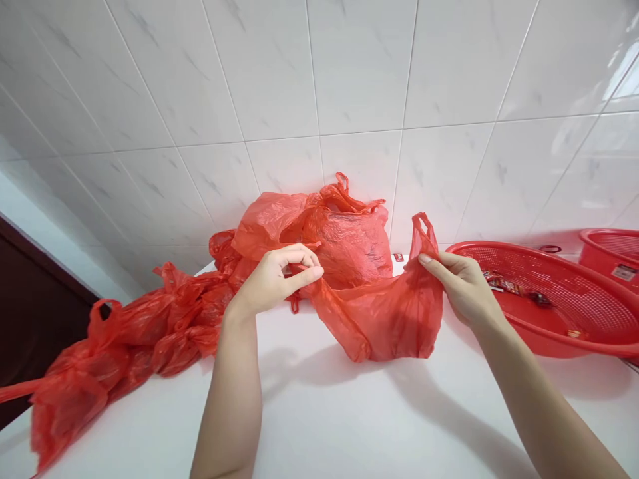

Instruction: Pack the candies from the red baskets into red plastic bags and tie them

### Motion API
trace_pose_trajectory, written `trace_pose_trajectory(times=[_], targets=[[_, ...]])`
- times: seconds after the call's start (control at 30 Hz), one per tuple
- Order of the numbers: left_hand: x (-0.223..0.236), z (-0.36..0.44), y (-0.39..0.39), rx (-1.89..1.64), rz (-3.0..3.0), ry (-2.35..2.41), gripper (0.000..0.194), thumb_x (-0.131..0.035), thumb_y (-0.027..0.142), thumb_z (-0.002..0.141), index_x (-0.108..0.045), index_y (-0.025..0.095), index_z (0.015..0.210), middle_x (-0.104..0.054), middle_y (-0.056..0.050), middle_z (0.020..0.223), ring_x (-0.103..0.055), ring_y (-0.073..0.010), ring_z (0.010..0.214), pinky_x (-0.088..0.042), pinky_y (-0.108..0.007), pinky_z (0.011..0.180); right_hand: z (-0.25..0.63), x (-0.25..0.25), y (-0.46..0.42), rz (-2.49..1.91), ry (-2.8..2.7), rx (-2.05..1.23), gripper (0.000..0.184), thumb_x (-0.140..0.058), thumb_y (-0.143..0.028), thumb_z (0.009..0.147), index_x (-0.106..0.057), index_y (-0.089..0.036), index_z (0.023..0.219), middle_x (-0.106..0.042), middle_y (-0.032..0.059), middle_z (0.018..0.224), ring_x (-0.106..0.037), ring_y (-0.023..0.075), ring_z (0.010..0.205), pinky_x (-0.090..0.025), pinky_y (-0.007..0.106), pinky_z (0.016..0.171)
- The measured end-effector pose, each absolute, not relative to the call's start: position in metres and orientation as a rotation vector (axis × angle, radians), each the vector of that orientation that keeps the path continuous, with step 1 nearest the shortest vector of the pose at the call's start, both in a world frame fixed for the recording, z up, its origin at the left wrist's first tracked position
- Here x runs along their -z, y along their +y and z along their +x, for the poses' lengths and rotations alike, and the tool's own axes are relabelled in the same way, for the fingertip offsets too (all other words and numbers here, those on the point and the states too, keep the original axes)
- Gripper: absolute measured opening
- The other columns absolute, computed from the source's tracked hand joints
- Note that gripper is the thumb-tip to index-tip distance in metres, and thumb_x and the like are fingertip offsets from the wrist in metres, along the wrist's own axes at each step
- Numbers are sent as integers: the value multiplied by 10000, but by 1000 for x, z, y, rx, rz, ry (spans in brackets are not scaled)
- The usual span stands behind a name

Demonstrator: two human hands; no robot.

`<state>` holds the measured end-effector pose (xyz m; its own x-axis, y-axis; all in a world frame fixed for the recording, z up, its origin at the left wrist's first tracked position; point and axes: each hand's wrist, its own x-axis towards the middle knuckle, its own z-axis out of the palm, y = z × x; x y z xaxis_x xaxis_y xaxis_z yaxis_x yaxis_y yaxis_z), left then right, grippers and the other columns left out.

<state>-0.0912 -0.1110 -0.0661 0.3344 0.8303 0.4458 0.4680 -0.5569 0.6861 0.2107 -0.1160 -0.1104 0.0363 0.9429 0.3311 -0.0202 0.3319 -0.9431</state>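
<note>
A thin red plastic bag (384, 319) hangs between my two hands above the white table. My left hand (282, 273) is closed in a pinch on the bag's left handle. On the other side, my right hand (462, 283) grips the right handle between thumb and fingers, and its loop stands up above them. Darker patches show through the bag's lower right part, but what makes them is not clear. Right behind it sits a big, full red plastic bag (354, 243) against the wall.
Several knotted red bags (164, 319) lie in a row on the left of the white table (309, 426). A red plastic basket (539, 332) with a few small wrapped items stands at right, another basket (612, 256) behind it. A small red packet (398, 257) lies near the tiled wall (364, 80).
</note>
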Motion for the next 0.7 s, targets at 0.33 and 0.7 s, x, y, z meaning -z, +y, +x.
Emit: trace_pose_trajectory(times=[0.33, 0.7], targets=[[75, -94, -100, -1049, 1939, 1319, 955, -762, 562, 742, -340, 269, 1546, -484, -149, 1511, -642, -288, 1172, -569, -411, 940, 213, 113, -104, -1044, -1100, -950, 463, -859, -602, 587, -745, -162, 674, -727, 48, 663, -670, 156, 595, -551, 248, 581], [134, -25, -86, -106, 2219, 1356, 535, -743, 548, 706, -703, 291, 1174, -720, -49, 1196, -666, -330, 1080, -535, -353, 835, 223, 123, -91, -1106, -1070, -845, 328, -808, -483, 688, -729, -165, 691, -734, 59, 688, -691, 177, 613, -569, 271, 584]])
